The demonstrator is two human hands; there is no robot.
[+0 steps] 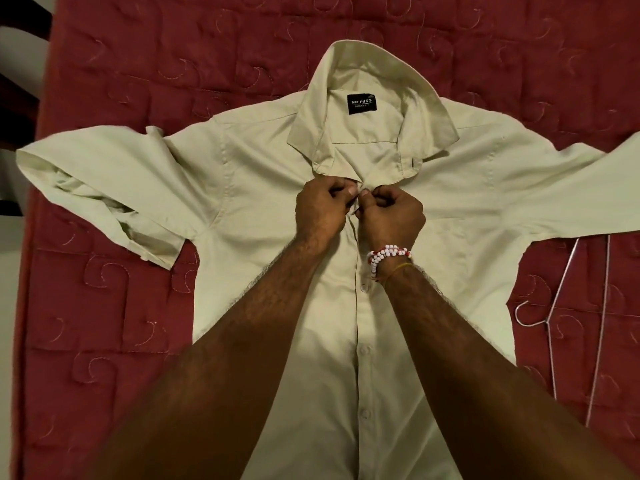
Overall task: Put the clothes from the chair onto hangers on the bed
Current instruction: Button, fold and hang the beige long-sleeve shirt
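1. Head view: cream shirt (263, 174) lies flat, front up, on the red quilted bed (138, 57). Collar (374, 62) points to 12 o'clock, sleeves spread to 9 and 3 o'clock. The 9 o'clock sleeve is folded back on itself.
2. Black label (362, 104) shows inside the neck.
3. Left hand (320, 209) and right hand (393, 216) meet at the shirt's placket just below the collar. Both have fingers curled, pinching the fabric at the top button.
4. Beaded bracelet (388, 252) on the right wrist.
5. Lower buttons (363, 349) are fastened, running toward 6 o'clock.
6. Wire hanger (562, 279) lies on the bed at 4 o'clock from the hands, just beside the shirt's hem edge, under the 3 o'clock sleeve.
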